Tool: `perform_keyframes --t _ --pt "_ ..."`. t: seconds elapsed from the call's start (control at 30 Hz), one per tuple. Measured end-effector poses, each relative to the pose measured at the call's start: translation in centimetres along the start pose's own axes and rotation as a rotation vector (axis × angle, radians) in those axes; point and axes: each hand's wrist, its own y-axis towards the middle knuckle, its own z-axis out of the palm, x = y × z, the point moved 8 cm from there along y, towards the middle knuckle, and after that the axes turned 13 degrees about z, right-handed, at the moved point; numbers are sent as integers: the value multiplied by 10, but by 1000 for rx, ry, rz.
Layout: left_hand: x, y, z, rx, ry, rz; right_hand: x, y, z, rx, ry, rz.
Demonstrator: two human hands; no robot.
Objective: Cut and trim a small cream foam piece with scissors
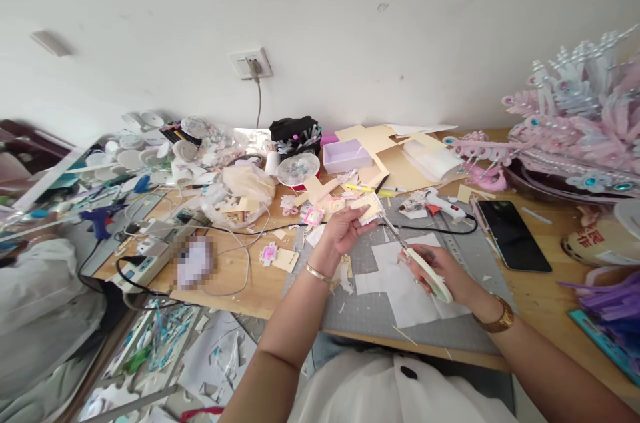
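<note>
My left hand (345, 230) pinches a small cream card piece (367, 208) with a white scalloped edge, above the grey cutting mat (480, 296). Scissors with pale handles (429, 274) are gripped in my right hand (437, 270), their metal blades reaching up to the card's right edge. White paper (415, 303) lies on the mat beneath the scissors. Small pink-decorated pieces (313, 215) rest just left of the card, and another pink piece (269, 254) lies farther left on the wooden table.
A black phone (514, 235) and a white glue gun (445, 204) lie to the right. Behind are a lilac box (347, 155) and cream sheets (370, 140). Cables and a power strip (150, 263) sit left; another person's sleeve (45, 296) shows at far left.
</note>
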Motion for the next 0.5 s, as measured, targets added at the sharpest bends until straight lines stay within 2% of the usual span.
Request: perform_keyframes --t 0.23,0.5 --pt "-6 5 -7 -38 -7 41 10 -6 11 10 -104 -19" --pt "-8 4 -7 -33 -33 30 18 -14 9 26 -109 -75"
